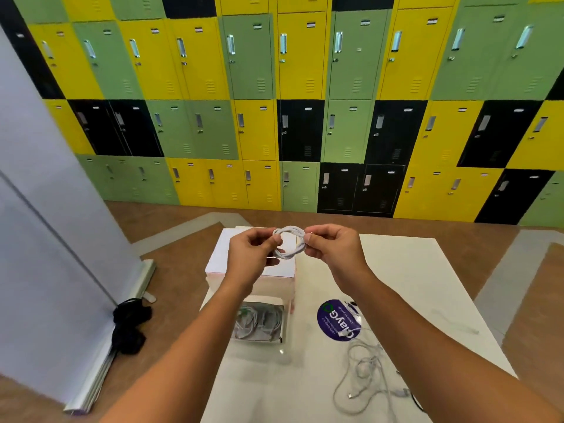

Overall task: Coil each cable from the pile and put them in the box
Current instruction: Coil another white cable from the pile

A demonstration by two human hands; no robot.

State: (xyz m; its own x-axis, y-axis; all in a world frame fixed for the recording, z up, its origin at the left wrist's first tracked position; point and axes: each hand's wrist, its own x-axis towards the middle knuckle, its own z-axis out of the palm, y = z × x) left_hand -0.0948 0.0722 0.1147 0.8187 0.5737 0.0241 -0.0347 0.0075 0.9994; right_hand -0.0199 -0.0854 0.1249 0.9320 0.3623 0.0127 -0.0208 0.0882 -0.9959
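Observation:
A white cable wound into a small ring hangs in the air above the table's far left part. My left hand pinches the ring's left side and my right hand pinches its right side. Below my left forearm sits a small open box with coiled white cables inside. A loose pile of tangled white cables lies on the white table at the near right, under my right forearm.
A white closed box stands behind the open box, partly hidden by my left hand. A round purple sticker lies beside the pile. Coloured lockers fill the back wall. A black bundle lies on the floor at the left.

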